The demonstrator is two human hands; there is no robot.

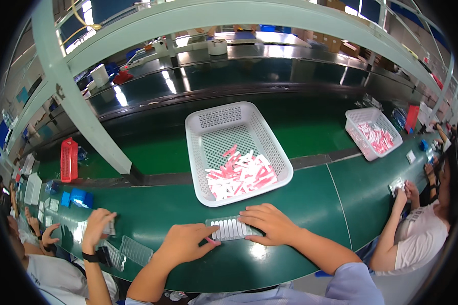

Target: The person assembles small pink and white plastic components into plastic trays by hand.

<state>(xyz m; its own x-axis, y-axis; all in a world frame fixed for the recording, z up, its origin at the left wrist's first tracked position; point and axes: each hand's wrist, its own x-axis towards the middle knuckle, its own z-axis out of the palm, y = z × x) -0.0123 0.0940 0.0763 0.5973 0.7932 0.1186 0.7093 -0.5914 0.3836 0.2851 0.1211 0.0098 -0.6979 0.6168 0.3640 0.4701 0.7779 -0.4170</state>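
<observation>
On the dark green bench [300, 203] lies a small clear plastic tray with narrow ribbed slots [228, 228], just in front of the person. The right hand [269, 223] rests flat on the right end of this tray, the fingers spread and stretched out, pressing it down and gripping nothing. The left hand [185, 243] is at the left end of the tray; its fingers are nearly closed and pinch a thin pink strip [212, 241], whose tip is at the first slots of the tray. Whether the strip already touches the tray, I cannot tell.

Just behind the tray stands a white plastic basket with a perforated bottom [224, 119]. In its near part lies a loose pile of pink and white strips [239, 175].

At the left side, another person's hand [97, 226] is holding a similar clear tray, and two more clear trays [130, 251] lie on the bench beside it. At the right side, a second white basket with pink strips [359, 119] stands near a third person, whose hands hold another small tray [397, 185].
</observation>
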